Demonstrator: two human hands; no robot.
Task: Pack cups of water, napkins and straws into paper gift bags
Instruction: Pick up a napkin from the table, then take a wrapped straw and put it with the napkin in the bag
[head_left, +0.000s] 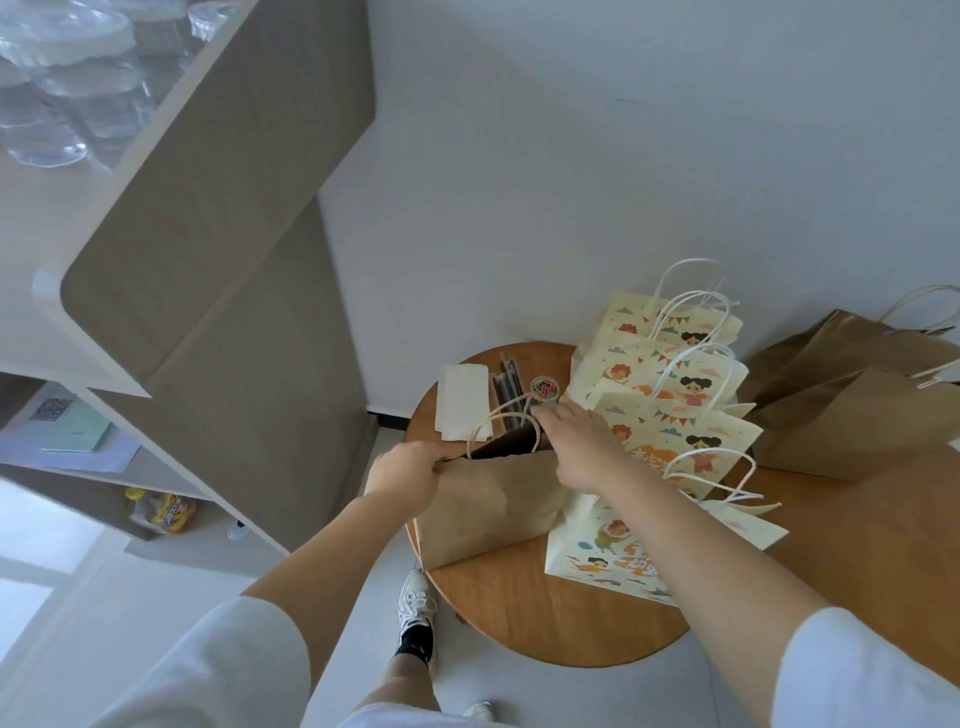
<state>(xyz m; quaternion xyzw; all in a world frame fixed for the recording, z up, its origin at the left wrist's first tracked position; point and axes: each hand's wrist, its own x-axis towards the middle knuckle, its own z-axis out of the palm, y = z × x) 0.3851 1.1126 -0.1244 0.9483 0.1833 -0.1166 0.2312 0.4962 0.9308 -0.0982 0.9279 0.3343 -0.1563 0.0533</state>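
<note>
left hand (402, 470): grips the left rim of the brown paper bag (488, 514), fingers curled over the edge, pulling the mouth wide
right hand (576, 447): lies over the right side of the bag mouth, fingers reaching to the far rim by the twine handle (485, 423); can't tell whether it pinches the paper or only rests there
brown paper bag: upright at the table's (545, 618) left edge, mouth open, inside dark, contents not visible
napkins (462, 402): pale stack, flat at the far-left edge of the table, just behind the bag
straws (508, 387): dark bundle just right of the napkins, near the far edge, near end hidden by the bag
round tub (544, 388): small, clear lid, coloured bits inside, just right of the straws, close to the right fingertips
printed bags (680, 431): cream with cartoon print and white handles, standing in a row along the table's right side, far edge toward middle
flat printed bag (597, 551): lies on its side near the middle of the table, touching the brown bag's right side, under the right forearm
brown bags at right (852, 405): lie past the table's right edge; what carries them is unclear
cups (62, 78): clear, lidded, blurred, on top of the shelf unit (218, 208), well apart from the table
</note>
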